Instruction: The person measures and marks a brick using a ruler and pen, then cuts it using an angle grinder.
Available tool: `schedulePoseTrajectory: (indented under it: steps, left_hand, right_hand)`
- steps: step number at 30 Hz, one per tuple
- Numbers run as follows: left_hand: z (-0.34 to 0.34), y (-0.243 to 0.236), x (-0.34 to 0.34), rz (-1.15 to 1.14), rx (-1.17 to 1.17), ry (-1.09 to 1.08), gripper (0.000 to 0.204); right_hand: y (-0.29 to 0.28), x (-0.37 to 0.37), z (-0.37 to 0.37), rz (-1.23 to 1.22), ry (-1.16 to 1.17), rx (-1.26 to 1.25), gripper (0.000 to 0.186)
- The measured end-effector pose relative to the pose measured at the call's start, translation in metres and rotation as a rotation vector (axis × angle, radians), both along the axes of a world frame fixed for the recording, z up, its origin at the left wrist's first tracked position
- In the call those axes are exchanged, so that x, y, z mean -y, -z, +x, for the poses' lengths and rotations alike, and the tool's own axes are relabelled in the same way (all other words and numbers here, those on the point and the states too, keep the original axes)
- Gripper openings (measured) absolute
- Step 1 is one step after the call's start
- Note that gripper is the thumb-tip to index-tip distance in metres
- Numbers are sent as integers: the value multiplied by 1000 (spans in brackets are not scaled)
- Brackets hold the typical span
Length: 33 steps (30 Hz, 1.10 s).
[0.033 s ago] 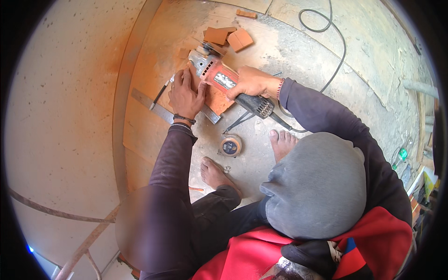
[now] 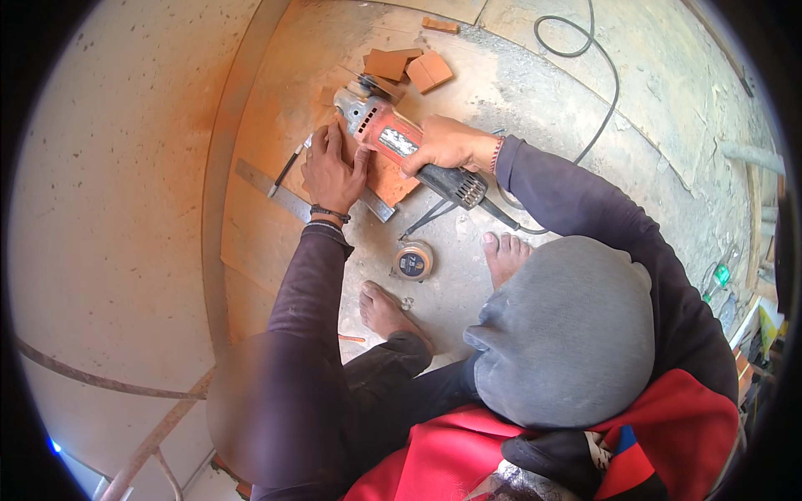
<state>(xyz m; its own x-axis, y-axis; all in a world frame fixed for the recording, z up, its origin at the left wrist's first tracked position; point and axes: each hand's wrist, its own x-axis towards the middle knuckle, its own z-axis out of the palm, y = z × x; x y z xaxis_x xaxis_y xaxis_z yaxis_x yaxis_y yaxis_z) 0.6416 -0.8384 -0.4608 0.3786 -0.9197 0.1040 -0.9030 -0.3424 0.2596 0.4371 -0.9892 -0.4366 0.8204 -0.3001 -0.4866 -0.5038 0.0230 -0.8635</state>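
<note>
My right hand is wrapped round the body of a red and grey angle grinder. Its cutting disc points away from me, over terracotta tile pieces. Beneath the grinder lies an orange terracotta tile, partly covered by the tool and my left hand. That hand lies flat with fingers stretched forward on the tile, its thumb close to the grinder. A black and white pen rests beside it, across a metal ruler. Another metal strip shows at the tile's near edge.
Cut tile pieces lie beyond the disc. A round tape measure sits on the floor between my bare feet. The grinder's black cord loops off to the far right. A dusty pale wall panel stands on the left.
The grinder and my right hand have shifted very slightly to the left. My left hand keeps its place on the tile.
</note>
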Motion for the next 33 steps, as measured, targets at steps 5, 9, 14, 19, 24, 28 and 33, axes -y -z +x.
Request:
schedulePoseTrajectory:
  steps: [5,9,14,19,24,28,33]
  left_hand:
    - [-2,-2,1,17,17,-10,68]
    - [-2,-2,1,12,38,-11,66]
    - [-2,-1,1,14,37,-8,66]
    - [-3,-2,2,8,37,-7,66]
    - [-3,-3,2,-1,32,-5,66]
    - [-3,-3,2,17,23,-16,67]
    - [-3,-3,2,17,26,-16,67]
  right_hand:
    - [-3,6,15,28,23,-1,40]
    - [-5,9,21,76,27,13,40]
    - [-3,10,27,178,52,30,37]
    - [-3,9,27,219,81,43,36]
    - [-5,10,26,280,92,32,32]
    - [-4,9,24,307,94,36,29]
    - [-6,8,21,333,96,52,31]
